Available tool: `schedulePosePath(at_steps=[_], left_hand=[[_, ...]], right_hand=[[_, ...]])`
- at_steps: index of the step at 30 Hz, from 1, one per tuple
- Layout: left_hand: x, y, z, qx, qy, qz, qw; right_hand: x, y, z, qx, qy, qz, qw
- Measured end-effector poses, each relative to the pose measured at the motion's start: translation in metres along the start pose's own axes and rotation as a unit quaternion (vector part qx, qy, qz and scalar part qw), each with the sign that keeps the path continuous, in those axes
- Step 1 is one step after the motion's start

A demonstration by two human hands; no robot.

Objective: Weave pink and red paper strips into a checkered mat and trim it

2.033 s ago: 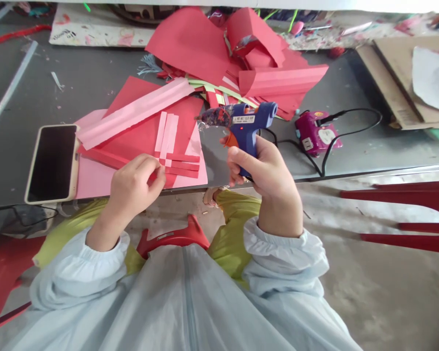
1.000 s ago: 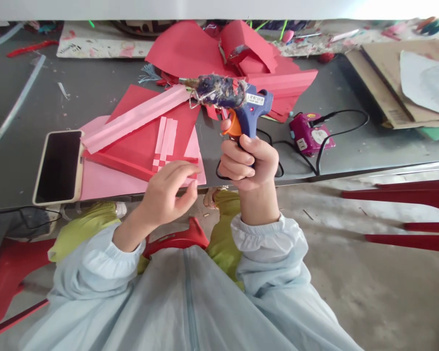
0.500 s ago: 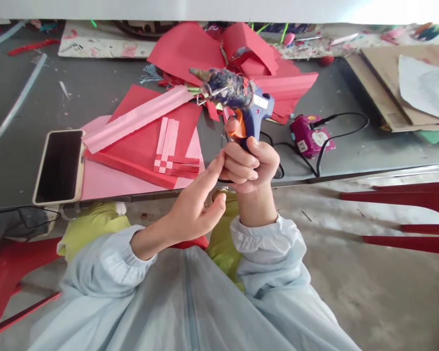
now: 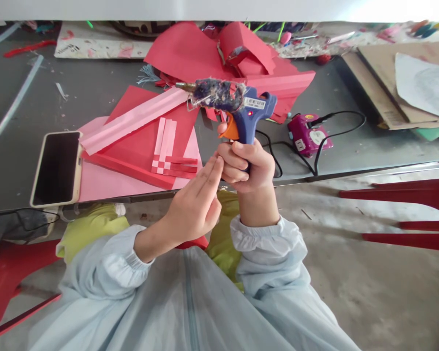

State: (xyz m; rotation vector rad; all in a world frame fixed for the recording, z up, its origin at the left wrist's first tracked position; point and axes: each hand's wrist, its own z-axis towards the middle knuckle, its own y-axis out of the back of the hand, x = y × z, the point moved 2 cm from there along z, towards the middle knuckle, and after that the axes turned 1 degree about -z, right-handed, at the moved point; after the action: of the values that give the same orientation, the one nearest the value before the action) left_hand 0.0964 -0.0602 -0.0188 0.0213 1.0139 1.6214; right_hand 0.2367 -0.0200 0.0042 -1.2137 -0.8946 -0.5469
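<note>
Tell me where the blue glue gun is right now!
In the head view, the blue glue gun is in the upper middle, held in the right hand, left of the purple box, its nozzle pointing left.

Long dark-grey table point(image 4: 106, 73) runs the full width, top dull and dotted with pale specks. Front edge catches a metallic shine, strongest to the right. Along the back, a pale board point(image 4: 98, 43), blotched with pinkish stains. Beyond that, a plain white panel point(image 4: 205, 10); can't tell whether wall or furniture. Floor point(image 4: 369, 292) grey, mottled, concrete-looking, a few thin scraps lying about. Red furniture, plastic by its look: chair point(image 4: 25, 258) at left, partly in view; tapering legs point(image 4: 424, 194) jutting in from the right. Light soft, brightest upper right, where the panel washes out; floor duskier toward lower right.
</note>
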Motion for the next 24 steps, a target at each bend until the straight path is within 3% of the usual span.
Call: schedulePosePath(at_steps=[9, 12, 14, 16, 20, 22, 24], left_hand=[[0.002, 0.0, -0.002, 0.007, -0.005, 0.028, 1.0], [0.005, 0.003, -0.003, -0.011, -0.009, -0.035, 0.999], [0.01, 0.006, -0.003, -0.019, 0.031, -0.13, 0.991], [0.016, 0.008, 0.0, -0.01, 0.111, -0.264, 0.958], [0.021, 0.011, 0.006, 0.002, 0.255, -0.458, 0.851], [0.02, 0.014, 0.007, 0.003, 0.296, -0.467, 0.833], [0.017, 0.018, 0.008, 0.028, 0.292, -0.434, 0.852]], right_hand=[[0.004, -0.006, -0.004, -0.1, 0.023, -0.042, 0.994], [0.006, -0.005, -0.003, -0.107, 0.034, -0.049, 0.993], [0.007, -0.005, -0.003, -0.11, 0.044, -0.051, 0.992], [0.008, -0.005, -0.003, -0.117, 0.053, -0.053, 0.99], [0.008, -0.005, -0.003, -0.141, 0.062, -0.068, 0.986], [0.008, -0.004, -0.003, -0.155, 0.065, -0.079, 0.983], [0.008, -0.003, -0.003, -0.17, 0.065, -0.093, 0.979]])
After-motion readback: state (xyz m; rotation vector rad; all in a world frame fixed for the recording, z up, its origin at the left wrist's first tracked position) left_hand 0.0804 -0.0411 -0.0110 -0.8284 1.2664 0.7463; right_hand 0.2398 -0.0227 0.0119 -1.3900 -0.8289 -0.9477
